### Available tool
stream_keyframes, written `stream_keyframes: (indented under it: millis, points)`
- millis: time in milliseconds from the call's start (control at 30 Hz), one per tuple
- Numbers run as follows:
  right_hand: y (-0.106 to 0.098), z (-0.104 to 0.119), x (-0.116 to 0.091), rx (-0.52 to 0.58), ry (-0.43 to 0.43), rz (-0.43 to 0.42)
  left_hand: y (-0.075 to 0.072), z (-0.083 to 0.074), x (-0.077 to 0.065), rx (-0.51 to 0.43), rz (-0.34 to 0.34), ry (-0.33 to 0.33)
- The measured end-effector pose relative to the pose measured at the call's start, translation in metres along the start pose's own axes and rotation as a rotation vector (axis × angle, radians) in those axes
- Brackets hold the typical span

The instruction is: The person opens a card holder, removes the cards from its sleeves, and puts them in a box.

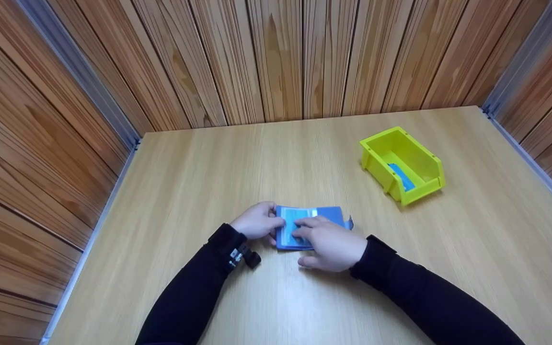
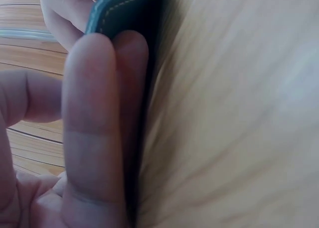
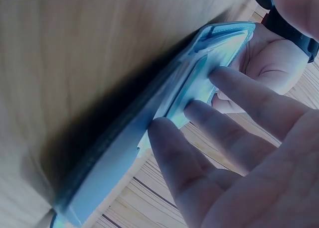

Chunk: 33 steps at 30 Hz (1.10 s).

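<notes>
A blue card holder (image 1: 329,213) lies spread open near the middle of the table, its strap with a snap sticking out on the right. Clear sleeves with a light blue card (image 1: 289,235) inside are on its left half. My left hand (image 1: 255,221) grips the holder's left edge, thumb on top and fingers underneath; a stitched corner of the holder (image 2: 119,11) shows above those fingers in the left wrist view. With fingers spread and nearly straight, my right hand (image 1: 336,243) touches the sleeve pages. The right wrist view shows its fingertips (image 3: 162,126) on the light blue surface.
At the back right stands a yellow-green bin (image 1: 376,173) with a blue flat piece (image 1: 402,177) in it. Wood-panelled walls (image 1: 281,62) enclose the table (image 1: 199,177) at the back and both sides.
</notes>
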State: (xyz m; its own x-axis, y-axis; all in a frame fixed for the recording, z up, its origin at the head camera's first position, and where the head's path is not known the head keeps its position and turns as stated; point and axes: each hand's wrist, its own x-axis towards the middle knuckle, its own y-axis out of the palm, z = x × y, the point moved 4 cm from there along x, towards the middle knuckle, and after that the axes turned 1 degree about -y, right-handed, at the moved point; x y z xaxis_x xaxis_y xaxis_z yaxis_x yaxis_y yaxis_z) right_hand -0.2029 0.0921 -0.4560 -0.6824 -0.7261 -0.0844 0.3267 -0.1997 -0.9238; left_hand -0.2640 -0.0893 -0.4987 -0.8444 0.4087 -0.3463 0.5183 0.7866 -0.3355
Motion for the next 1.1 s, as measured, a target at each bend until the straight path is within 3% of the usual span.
stream_keyframes:
  millis: [233, 533, 767, 900, 1100]
  points:
    - [0.001, 0.002, 0.000, -0.008, 0.005, -0.026, 0.000, 0.000, 0.000, -0.015, 0.018, -0.009]
    - [-0.007, -0.002, 0.001, 0.063, 0.018, -0.043, 0.000, 0.000, 0.000, -0.045, 0.036, -0.026]
    - [-0.021, -0.024, 0.005, 0.294, 0.162, -0.149, 0.000, 0.000, -0.001, -0.044, 0.027, -0.008]
    - [-0.020, -0.036, 0.008, 0.425, 0.230, -0.135, 0.000, 0.001, 0.000, -0.050, 0.032, -0.008]
    - [-0.014, -0.039, 0.010, 0.484, 0.248, -0.127, 0.000, 0.001, 0.001, -0.062, 0.043, -0.004]
